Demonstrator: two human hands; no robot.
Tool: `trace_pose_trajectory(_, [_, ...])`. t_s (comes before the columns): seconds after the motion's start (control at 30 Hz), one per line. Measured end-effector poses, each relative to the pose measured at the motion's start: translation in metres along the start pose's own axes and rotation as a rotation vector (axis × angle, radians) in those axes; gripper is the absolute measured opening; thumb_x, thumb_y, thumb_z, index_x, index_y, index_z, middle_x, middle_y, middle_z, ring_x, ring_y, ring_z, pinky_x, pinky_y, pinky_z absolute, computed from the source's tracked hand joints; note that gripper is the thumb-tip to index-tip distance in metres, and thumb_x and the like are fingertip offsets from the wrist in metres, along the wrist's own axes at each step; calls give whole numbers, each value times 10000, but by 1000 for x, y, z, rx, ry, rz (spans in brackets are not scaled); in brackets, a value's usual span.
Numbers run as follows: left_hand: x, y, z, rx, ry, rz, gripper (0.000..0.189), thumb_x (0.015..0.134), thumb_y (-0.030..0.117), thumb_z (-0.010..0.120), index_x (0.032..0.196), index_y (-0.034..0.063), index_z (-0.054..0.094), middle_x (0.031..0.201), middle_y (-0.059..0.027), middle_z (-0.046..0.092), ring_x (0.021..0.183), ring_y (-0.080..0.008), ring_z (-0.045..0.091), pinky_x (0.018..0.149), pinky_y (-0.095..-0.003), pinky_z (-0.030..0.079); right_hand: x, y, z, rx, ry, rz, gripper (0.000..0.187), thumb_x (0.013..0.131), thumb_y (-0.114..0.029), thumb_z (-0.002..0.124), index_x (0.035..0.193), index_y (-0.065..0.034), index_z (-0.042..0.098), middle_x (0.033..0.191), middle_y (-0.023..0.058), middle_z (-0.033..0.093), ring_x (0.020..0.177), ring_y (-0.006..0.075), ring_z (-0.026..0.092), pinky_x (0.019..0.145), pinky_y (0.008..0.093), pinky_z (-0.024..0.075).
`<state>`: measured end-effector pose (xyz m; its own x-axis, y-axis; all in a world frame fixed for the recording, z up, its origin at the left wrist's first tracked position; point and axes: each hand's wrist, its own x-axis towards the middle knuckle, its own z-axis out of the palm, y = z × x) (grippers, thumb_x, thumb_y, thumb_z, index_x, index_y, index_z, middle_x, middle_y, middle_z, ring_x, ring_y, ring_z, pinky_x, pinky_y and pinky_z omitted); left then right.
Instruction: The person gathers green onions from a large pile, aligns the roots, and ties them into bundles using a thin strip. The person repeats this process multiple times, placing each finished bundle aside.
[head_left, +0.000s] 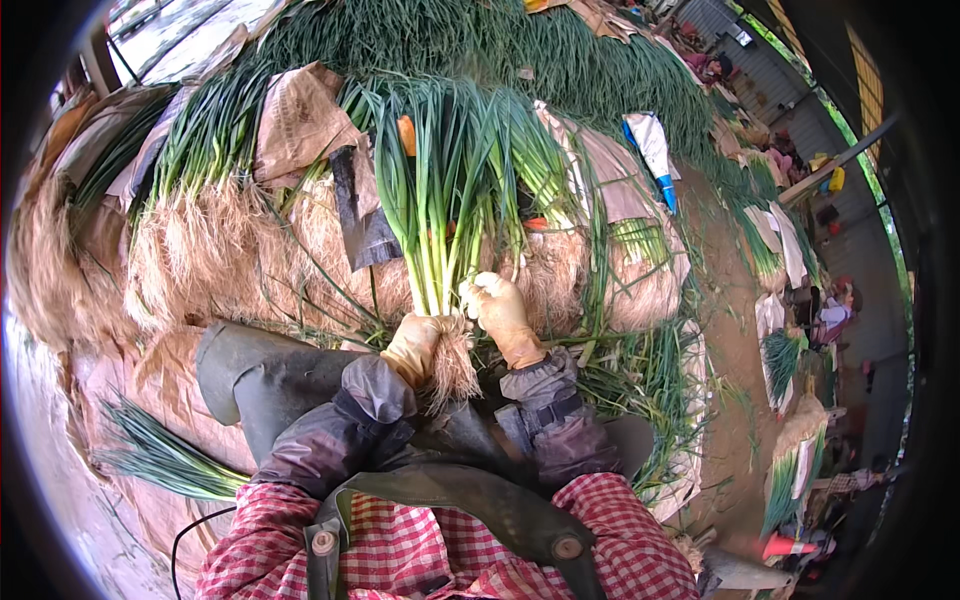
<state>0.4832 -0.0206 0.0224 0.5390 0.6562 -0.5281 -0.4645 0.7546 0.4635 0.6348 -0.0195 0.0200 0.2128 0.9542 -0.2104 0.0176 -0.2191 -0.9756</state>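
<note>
My left hand (417, 348), in a pale glove, grips a bunch of green onions (433, 259) just above the roots. The pale stringy roots (454, 367) hang out below that fist, and the leaves fan away from me. At the bunch's right side is my gloved right hand (501, 311), its fingers curled and pinched on a stalk at the lower edge. The fingertips are partly hidden. Behind the held bunch lies a row of green onions with roots towards me, including a large pile of roots (199, 251) on the left.
Brown woven sacking (304, 120) covers part of the row. A blue and white packet (651, 154) lies on the right. Loose trimmed leaves (637, 382) litter my right side. Another onion bunch (169, 450) rests at my left. Co-workers (836, 311) sit farther right, beyond a muddy aisle (739, 300).
</note>
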Motion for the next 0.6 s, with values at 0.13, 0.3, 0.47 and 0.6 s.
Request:
trace_pose_trajectory(0.13, [19, -14, -18, 165, 57, 94, 187, 782, -27, 550, 967, -48, 571, 788, -130, 629, 663, -253, 625, 622, -350, 542, -20, -3, 8, -781, 255, -392, 129, 812, -211, 587, 864, -103, 632, 713, 162, 620, 654, 326, 618, 558, 386, 464])
trace_pose_trajectory(0.3, [27, -15, -23, 29, 32, 194, 205, 762, -28, 562, 966, -42, 575, 770, -107, 623, 650, -238, 607, 619, -336, 521, -50, -32, 3, -281, -54, -616, 147, 882, -108, 531, 982, -34, 608, 791, 78, 651, 632, 167, 604, 529, 244, 448])
trace_pose_trajectory(0.47, [12, -3, -11, -88, 50, -117, 188, 838, 77, 534, 1009, 1, 552, 762, -126, 621, 625, -268, 615, 560, -397, 533, -36, -39, -28, 285, 306, -489, 267, 917, -80, 489, 1178, -24, 510, 832, 14, 590, 597, 57, 479, 498, 187, 395])
trace_pose_trajectory(0.6, [7, -3, -7, -154, -292, -264, 168, 853, 124, 551, 996, 43, 581, 792, -105, 633, 685, -254, 628, 599, -399, 537, -15, -4, -22, 282, -205, 154, 295, 866, -162, 590, 1136, -51, 546, 902, 18, 621, 655, 74, 551, 517, 191, 424])
